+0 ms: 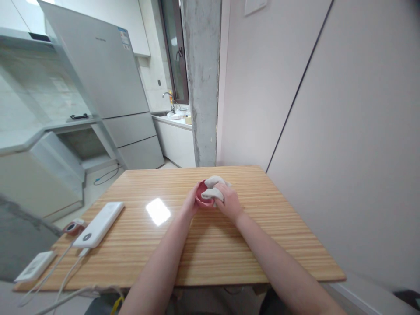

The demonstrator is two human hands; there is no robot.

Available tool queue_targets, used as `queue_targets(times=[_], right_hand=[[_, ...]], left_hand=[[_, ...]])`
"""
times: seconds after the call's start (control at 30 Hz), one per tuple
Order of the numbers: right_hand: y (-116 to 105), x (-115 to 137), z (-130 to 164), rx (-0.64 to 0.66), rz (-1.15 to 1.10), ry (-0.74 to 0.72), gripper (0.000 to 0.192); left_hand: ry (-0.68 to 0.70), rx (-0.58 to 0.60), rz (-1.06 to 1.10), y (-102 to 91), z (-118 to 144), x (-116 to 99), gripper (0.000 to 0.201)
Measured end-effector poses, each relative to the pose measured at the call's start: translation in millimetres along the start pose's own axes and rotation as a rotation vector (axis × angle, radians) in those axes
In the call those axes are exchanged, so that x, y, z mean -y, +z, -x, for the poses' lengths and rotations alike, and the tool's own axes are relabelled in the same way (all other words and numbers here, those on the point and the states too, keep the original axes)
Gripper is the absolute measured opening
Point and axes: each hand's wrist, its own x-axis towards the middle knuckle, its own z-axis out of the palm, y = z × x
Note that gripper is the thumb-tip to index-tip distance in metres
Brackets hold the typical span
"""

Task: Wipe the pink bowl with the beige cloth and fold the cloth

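Observation:
A small pinkish-red bowl (206, 204) is on or just above the wooden table, tilted so that its inside partly shows. My left hand (191, 203) is closed around the bowl's left side. In my right hand (229, 201) is a whitish cloth (215, 181), bunched up and pressed against the bowl's right rim and inside. The cloth covers part of the bowl, and the fingertips of both hands are partly hidden behind these things.
The wooden table (131, 258) spreads around my arms. On its left lie a white power bank (101, 223) with cables, a small reddish-brown round object (72, 227) and a white box-like device (36, 266). A concrete pillar (205, 87) and fridge (98, 65) stand beyond.

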Motion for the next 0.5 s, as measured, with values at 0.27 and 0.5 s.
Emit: queue_targets(times=[0.27,0.5], right_hand=[[19.0,15.5,3.6,0.093,0.013,-0.002,0.022],[-10.8,-5.0,1.6,-0.051,0.035,-0.067,0.014]], left_hand=[[0.049,-0.001,0.015,-1.3,-0.4,-0.3,0.044],[-0.119,0.065,-0.151,3.0,7.2,-10.9,0.040]])
